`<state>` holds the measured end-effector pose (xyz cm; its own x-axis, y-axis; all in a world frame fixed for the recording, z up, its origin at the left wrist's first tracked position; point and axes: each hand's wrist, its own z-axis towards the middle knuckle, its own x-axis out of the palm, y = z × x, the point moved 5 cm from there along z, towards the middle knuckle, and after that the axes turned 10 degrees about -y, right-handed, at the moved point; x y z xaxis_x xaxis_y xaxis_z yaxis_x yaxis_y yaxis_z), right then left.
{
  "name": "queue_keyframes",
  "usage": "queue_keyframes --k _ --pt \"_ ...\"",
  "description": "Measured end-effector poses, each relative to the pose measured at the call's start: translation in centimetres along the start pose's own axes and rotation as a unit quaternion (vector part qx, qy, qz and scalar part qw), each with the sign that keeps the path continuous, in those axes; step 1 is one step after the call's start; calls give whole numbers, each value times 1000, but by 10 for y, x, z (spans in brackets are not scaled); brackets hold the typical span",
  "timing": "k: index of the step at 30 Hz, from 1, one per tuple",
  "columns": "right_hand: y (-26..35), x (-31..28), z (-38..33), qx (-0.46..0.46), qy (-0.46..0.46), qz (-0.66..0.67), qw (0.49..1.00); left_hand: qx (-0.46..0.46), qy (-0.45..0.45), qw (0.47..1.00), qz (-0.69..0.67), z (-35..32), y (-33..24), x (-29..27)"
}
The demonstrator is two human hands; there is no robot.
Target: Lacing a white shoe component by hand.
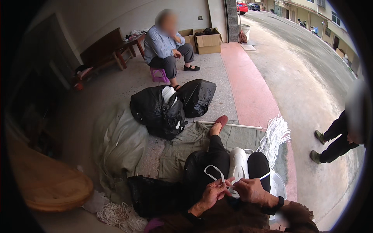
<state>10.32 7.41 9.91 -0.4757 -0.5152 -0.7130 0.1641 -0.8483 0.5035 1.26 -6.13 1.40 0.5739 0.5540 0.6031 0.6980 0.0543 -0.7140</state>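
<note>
A white shoe [237,158] rests between my knees, its toe pointing away from me. Over its opening, my left hand [213,193] is closed in a pinch on a white shoelace [213,167], which rises in a loop at the left. Close beside it, my right hand [252,190] also has its fingers pinched together on the lace. Another stretch of lace runs off to the right of that hand. The exact crossing of lace between the fingertips is too small to make out. Beside my right knee lies another white item [278,184], partly hidden.
A bundle of white laces [275,136] lies at the right by a pole [241,125]. Black bags [157,110] stand ahead; loose laces [120,217] and a wooden tabletop [54,180] are at left. One person [161,46] sits on a purple stool [158,76]; another [338,136] stands right.
</note>
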Motion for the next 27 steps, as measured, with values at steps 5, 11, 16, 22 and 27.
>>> queue_keyframes --k 5,11,16,22,27 --pt "-16 -5 -5 -7 -3 -8 1000 -31 31 999 27 -11 1 29" --pt "-38 -41 -43 -1 59 4 998 33 -99 992 68 3 -34 -32" --pt "-143 -117 -119 68 84 -127 986 86 -196 972 93 10 -63 -75" --pt "-192 -157 -200 181 59 -209 959 119 -185 969 114 36 -72 -56" --pt "-233 -171 -243 278 8 -235 931 165 -213 952 144 58 -95 -63"
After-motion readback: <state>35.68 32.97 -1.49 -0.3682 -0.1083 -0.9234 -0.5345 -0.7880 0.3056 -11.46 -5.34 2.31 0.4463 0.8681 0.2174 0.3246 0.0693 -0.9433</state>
